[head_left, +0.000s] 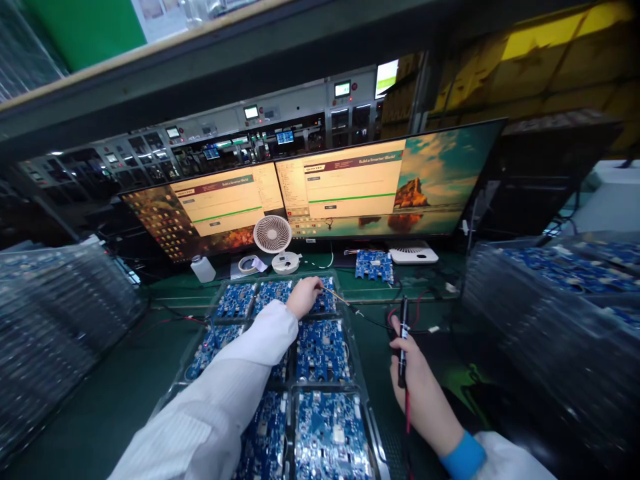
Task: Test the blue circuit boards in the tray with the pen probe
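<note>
A clear plastic tray point(361, 373) on the green bench holds several blue circuit boards point(321, 348). My left hand point(303, 296) reaches over the tray's far row and pinches a thin orange-tipped wire lead point(334, 294) above a board there. To the right of the tray, my right hand point(418, 381) grips a black pen-shaped probe point(403, 340) upright, with a red wire trailing down past the wrist. Both sleeves are white; the right cuff is blue.
Two wide monitors point(345, 190) stand at the back, with a small white fan point(273, 235), a tape roll point(247, 264), a white bottle point(203, 269) and a loose blue board point(374, 265) in front. Stacks of clear trays point(55, 313) flank the left, and trays of boards point(560, 293) the right.
</note>
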A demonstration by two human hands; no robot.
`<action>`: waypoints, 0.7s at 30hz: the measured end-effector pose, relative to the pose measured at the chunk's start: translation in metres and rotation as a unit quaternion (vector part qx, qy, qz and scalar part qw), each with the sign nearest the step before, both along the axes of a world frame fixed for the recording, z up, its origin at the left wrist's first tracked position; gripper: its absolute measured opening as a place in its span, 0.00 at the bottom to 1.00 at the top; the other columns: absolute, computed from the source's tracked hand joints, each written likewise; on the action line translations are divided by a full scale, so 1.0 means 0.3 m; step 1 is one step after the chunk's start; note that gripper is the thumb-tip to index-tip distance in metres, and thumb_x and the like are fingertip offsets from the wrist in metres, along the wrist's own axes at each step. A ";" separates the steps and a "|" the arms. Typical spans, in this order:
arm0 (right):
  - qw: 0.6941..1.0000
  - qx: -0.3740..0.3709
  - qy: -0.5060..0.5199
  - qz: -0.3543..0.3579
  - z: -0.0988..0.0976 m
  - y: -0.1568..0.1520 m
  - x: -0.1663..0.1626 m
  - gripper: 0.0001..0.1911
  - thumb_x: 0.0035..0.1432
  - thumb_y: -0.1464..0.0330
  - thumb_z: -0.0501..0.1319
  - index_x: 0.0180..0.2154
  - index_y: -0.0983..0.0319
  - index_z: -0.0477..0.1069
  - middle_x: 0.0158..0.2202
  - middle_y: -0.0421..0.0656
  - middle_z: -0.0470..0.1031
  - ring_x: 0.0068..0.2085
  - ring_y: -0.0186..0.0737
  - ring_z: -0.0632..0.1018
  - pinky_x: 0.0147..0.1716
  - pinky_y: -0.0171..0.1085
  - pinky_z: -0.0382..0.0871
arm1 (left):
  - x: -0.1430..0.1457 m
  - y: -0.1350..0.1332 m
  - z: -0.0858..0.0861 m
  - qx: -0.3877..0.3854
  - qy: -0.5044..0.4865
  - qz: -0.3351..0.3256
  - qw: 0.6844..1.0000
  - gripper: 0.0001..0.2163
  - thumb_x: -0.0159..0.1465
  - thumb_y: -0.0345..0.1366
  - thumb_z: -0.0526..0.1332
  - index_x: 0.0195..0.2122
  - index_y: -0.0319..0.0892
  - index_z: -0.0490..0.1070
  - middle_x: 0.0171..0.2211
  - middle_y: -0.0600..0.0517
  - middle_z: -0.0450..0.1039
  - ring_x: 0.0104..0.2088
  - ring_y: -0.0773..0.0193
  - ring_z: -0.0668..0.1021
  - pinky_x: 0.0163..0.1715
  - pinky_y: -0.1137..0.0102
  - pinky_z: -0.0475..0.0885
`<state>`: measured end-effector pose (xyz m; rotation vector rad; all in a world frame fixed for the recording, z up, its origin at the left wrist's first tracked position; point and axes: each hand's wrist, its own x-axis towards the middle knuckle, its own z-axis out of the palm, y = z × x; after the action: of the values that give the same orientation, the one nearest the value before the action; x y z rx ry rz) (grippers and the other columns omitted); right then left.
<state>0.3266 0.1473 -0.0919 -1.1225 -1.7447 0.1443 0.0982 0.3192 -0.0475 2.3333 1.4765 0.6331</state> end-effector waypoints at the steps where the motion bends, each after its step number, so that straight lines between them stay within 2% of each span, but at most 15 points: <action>1: 1.000 -0.004 0.000 0.001 -0.006 0.002 -0.004 0.08 0.72 0.70 0.41 0.48 0.61 0.56 0.64 0.54 0.47 0.64 0.50 0.55 0.59 0.54 0.57 | 0.002 0.008 -0.011 0.000 -0.009 0.006 1.000 0.03 0.64 0.28 0.59 0.37 0.38 0.71 0.37 0.51 0.75 0.40 0.63 0.76 0.46 0.63 0.71; 5: 1.000 -0.023 -0.005 0.005 -0.033 0.011 -0.016 0.08 0.71 0.70 0.41 0.48 0.61 0.55 0.64 0.54 0.47 0.64 0.50 0.54 0.59 0.53 0.58 | 0.002 0.036 -0.046 -0.003 -0.034 0.027 0.999 0.02 0.64 0.29 0.60 0.37 0.38 0.71 0.35 0.53 0.75 0.38 0.64 0.77 0.45 0.63 0.72; 8: 0.999 -0.033 -0.005 0.009 -0.041 0.011 -0.014 0.09 0.70 0.71 0.40 0.48 0.62 0.54 0.63 0.55 0.49 0.62 0.49 0.59 0.57 0.52 0.62 | 0.001 0.049 -0.061 -0.005 -0.043 0.037 0.998 0.02 0.64 0.29 0.60 0.37 0.38 0.71 0.35 0.53 0.76 0.38 0.64 0.77 0.45 0.62 0.73; 9: 0.999 -0.036 -0.004 0.013 -0.038 0.008 -0.011 0.09 0.69 0.71 0.41 0.48 0.62 0.55 0.61 0.55 0.53 0.59 0.48 0.64 0.54 0.49 0.66 | 0.001 0.052 -0.063 -0.006 -0.044 0.038 0.998 0.02 0.64 0.29 0.60 0.37 0.38 0.72 0.35 0.53 0.76 0.38 0.64 0.77 0.45 0.62 0.73; 11: 0.999 -0.046 -0.002 0.026 -0.022 -0.002 -0.004 0.08 0.69 0.70 0.43 0.47 0.61 0.56 0.50 0.52 0.65 0.46 0.42 0.74 0.42 0.39 0.73 | 0.002 0.058 -0.063 -0.009 -0.044 0.034 0.998 0.02 0.64 0.29 0.61 0.37 0.38 0.72 0.35 0.53 0.76 0.39 0.64 0.77 0.45 0.62 0.73; 12: 0.998 -0.050 0.000 0.033 -0.011 -0.007 0.000 0.07 0.68 0.70 0.44 0.46 0.61 0.56 0.42 0.47 0.68 0.37 0.38 0.75 0.35 0.34 0.73 | 0.003 0.060 -0.062 -0.011 -0.044 0.032 0.998 0.02 0.63 0.30 0.61 0.36 0.38 0.72 0.35 0.53 0.76 0.38 0.64 0.78 0.45 0.62 0.73; 14: 0.998 -0.051 0.004 0.042 0.011 -0.015 0.004 0.05 0.67 0.68 0.47 0.44 0.61 0.57 0.31 0.39 0.65 0.27 0.33 0.72 0.26 0.29 0.69 | 0.003 0.063 -0.058 -0.016 -0.043 0.026 0.999 0.02 0.63 0.30 0.62 0.36 0.38 0.72 0.34 0.53 0.76 0.38 0.64 0.78 0.46 0.61 0.73; 21: 0.999 -0.008 0.044 -0.003 0.042 -0.010 -0.010 0.05 0.69 0.66 0.49 0.43 0.60 0.59 0.32 0.38 0.63 0.29 0.33 0.71 0.28 0.29 0.65 | -0.001 0.065 -0.048 -0.026 -0.042 0.015 0.999 0.02 0.63 0.31 0.62 0.36 0.38 0.73 0.34 0.53 0.77 0.38 0.64 0.78 0.45 0.62 0.73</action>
<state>0.3237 0.1441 -0.0792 -1.1159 -1.6654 0.2005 0.0978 0.3387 -0.0620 2.2218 1.4757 0.6833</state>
